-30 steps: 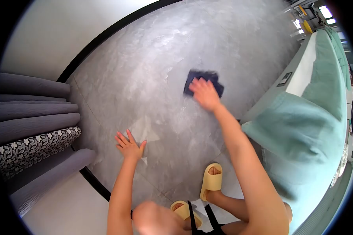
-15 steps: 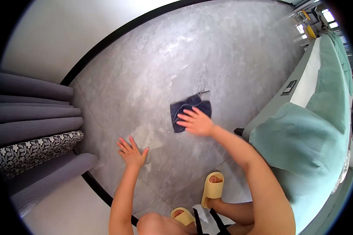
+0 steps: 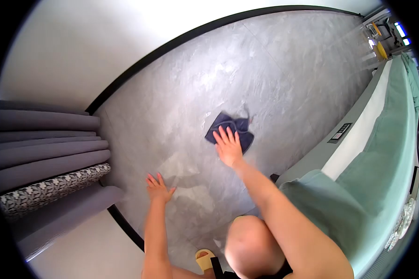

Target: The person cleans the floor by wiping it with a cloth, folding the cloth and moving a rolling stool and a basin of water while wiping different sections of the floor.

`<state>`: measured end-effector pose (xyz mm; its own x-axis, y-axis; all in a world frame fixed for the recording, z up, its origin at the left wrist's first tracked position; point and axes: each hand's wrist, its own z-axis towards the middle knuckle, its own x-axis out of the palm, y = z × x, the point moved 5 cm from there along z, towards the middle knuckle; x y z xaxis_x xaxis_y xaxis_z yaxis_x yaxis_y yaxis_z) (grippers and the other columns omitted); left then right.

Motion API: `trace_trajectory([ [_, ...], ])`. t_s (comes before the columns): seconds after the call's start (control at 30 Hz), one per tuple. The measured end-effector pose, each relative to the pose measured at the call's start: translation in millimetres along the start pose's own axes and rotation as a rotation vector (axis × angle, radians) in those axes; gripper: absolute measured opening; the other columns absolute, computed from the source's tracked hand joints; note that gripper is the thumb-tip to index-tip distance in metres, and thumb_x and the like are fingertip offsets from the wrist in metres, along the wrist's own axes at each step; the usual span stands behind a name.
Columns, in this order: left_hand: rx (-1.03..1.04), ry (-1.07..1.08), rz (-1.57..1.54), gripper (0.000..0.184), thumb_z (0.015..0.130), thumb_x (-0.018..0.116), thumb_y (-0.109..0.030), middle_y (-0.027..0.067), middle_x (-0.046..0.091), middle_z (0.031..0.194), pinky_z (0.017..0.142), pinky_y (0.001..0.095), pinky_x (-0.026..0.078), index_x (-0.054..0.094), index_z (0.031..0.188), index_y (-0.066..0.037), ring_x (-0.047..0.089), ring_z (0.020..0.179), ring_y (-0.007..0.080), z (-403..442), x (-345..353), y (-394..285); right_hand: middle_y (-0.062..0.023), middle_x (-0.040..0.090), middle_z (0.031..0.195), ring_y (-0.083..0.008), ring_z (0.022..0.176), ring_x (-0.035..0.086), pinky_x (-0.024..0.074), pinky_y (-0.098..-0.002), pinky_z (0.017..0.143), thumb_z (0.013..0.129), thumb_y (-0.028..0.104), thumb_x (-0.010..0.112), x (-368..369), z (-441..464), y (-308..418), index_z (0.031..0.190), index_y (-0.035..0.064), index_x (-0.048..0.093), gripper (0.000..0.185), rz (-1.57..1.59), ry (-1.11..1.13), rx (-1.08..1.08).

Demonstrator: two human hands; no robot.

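A dark navy cloth (image 3: 216, 123) with a thin cord across it lies crumpled on the grey floor (image 3: 181, 88). Pressed flat onto its lower part is my right hand (image 3: 228, 146), fingers stretched out and apart. My left hand (image 3: 158, 189) rests on the floor to the left of the cloth, its fingers spread and nothing in it. Between the hands the floor shows lighter patches.
Grey-purple curtains (image 3: 46, 144) with a floral strip (image 3: 56, 188) hang at the left. A bed with green bedding (image 3: 381, 139) stands along the right. A black skirting board (image 3: 172, 39) borders the white wall. One yellow slipper (image 3: 204, 259) shows at the bottom.
My right hand and the cloth have turned on the floor, the cloth's outline changing shape. A knee has come up into view at the bottom. The camera view has shifted a little.
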<state>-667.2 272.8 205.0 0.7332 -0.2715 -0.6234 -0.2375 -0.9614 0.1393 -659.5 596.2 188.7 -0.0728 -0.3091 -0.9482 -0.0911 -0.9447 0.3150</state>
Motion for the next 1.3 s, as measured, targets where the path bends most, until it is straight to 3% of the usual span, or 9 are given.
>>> trace_trajectory([
  [0.17, 0.330, 0.074, -0.012, 0.060, 0.091, 0.050, -0.042, 0.0162, 0.039, 0.141, 0.102, 0.0504, 0.033, 0.035, 0.139, -0.009, 0.038, 0.129, 0.0334, -41, -83, -45, 0.0014, 0.022, 0.152, -0.0243, 0.140, 0.019, 0.0127, -0.0454, 0.113, 0.093, 0.033, 0.044, -15, 9, -10, 0.143, 0.0262, 0.033, 0.051, 0.035, 0.174, -0.078],
  [0.27, 0.641, -0.208, -0.307, 0.042, 0.092, 0.050, -0.029, 0.0128, 0.052, 0.130, 0.099, 0.0431, 0.038, 0.048, 0.130, -0.012, 0.049, 0.119, 0.0320, -78, -141, -57, 0.0014, 0.022, 0.153, -0.0235, 0.140, 0.019, 0.0133, -0.0447, 0.113, 0.094, 0.032, 0.043, -18, 13, -20, 0.143, 0.0264, 0.033, 0.050, 0.046, 0.244, -0.186],
  [0.37, 0.706, -0.340, -0.220, 0.034, 0.091, 0.051, -0.022, 0.0142, 0.058, 0.121, 0.095, 0.0399, 0.041, 0.054, 0.122, -0.008, 0.054, 0.111, 0.0325, -112, -216, -49, 0.0001, 0.023, 0.152, -0.0242, 0.139, 0.021, 0.0162, -0.0473, 0.112, 0.093, 0.031, 0.043, -19, 22, -36, 0.142, 0.0253, 0.034, 0.050, 0.046, 0.217, -0.175],
  [0.7, 0.814, -0.547, -0.326, 0.026, 0.085, 0.056, -0.008, 0.0146, 0.062, 0.112, 0.088, 0.0407, 0.045, 0.061, 0.110, -0.005, 0.058, 0.103, 0.0339, -20, -264, -13, -0.0014, 0.026, 0.150, -0.0272, 0.136, 0.026, 0.0213, -0.0484, 0.110, 0.093, 0.032, 0.043, -62, 110, -215, 0.142, 0.0253, 0.033, 0.050, -0.180, -0.074, 0.314],
  [0.83, 0.974, -0.536, -0.319, 0.027, 0.082, 0.058, -0.005, 0.0137, 0.062, 0.113, 0.086, 0.0399, 0.046, 0.061, 0.110, -0.006, 0.059, 0.099, 0.0331, 18, -272, -55, -0.0045, 0.017, 0.154, -0.0310, 0.140, 0.019, 0.0205, -0.0533, 0.109, 0.094, 0.035, 0.041, -74, 144, -239, 0.146, 0.0253, 0.024, 0.055, -0.095, 0.060, 0.509],
  [0.97, 1.197, -0.657, -0.354, 0.030, 0.078, 0.059, -0.001, 0.0108, 0.062, 0.111, 0.082, 0.0390, 0.048, 0.062, 0.107, -0.006, 0.059, 0.097, 0.0310, 53, -303, -138, -0.0093, 0.014, 0.154, -0.0359, 0.139, 0.017, 0.0211, -0.0577, 0.108, 0.092, 0.037, 0.044, -65, 117, -184, 0.145, 0.0206, 0.025, 0.059, -0.021, 0.126, 0.475],
  [1.03, 1.369, -0.603, -0.367, 0.031, 0.076, 0.058, 0.001, 0.0096, 0.062, 0.108, 0.081, 0.0387, 0.048, 0.062, 0.105, -0.007, 0.059, 0.096, 0.0298, 70, -309, -197, -0.0103, 0.025, 0.151, -0.0345, 0.136, 0.026, 0.0257, -0.0524, 0.107, 0.089, 0.030, 0.050, -75, 98, -149, 0.141, 0.0164, 0.035, 0.056, 0.106, 0.166, 0.393],
  [1.13, 1.652, -0.448, -0.269, 0.032, 0.079, 0.058, 0.000, 0.0101, 0.061, 0.113, 0.085, 0.0387, 0.047, 0.061, 0.110, -0.009, 0.057, 0.101, 0.0294, 76, -299, -286, -0.0138, 0.050, 0.133, -0.0320, 0.119, 0.049, 0.0408, -0.0369, 0.097, 0.082, 0.008, 0.055, -104, 79, -128, 0.125, 0.0085, 0.052, 0.043, 0.557, -0.318, 0.497],
  [1.3, 1.983, -0.522, 0.291, 0.046, 0.082, 0.060, -0.021, 0.0070, 0.040, 0.141, 0.104, 0.0521, 0.030, 0.054, 0.127, -0.025, 0.034, 0.130, 0.0315, 92, -264, -388, -0.0148, 0.055, 0.122, -0.0318, 0.109, 0.055, 0.0447, -0.0372, 0.091, 0.084, 0.005, 0.052, -112, -3, -149, 0.121, 0.0053, 0.053, 0.036, 0.309, -0.600, 0.859],
])
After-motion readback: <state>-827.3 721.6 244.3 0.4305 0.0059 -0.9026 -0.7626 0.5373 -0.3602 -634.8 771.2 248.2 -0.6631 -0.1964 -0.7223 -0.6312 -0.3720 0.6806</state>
